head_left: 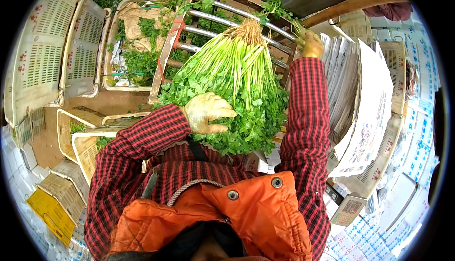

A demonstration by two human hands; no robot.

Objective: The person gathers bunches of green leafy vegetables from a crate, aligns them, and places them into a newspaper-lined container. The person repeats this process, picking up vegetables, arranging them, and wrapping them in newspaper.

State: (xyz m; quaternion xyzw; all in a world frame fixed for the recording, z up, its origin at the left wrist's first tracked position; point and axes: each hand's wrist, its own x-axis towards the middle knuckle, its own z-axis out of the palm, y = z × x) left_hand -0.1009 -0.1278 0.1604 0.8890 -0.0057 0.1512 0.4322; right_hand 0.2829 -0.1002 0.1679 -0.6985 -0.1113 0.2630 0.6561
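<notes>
A large fan of cilantro lies across a metal-barred rack, its pale roots pointing away from me and its leaves towards my body. My left hand, in a pale, stained glove, rests on the leafy part with thumb and fingers apart. Beyond the rack's right edge is my right hand, also gloved, with its fingers curled beside a few loose sprigs. Whether it grips any of them cannot be made out.
A plastic crate with loose greens and brown cloth stands left of the rack. More crates stand upright at far left. A thick stack of paper sheets is right of my right arm. A digital scale display sits at lower right.
</notes>
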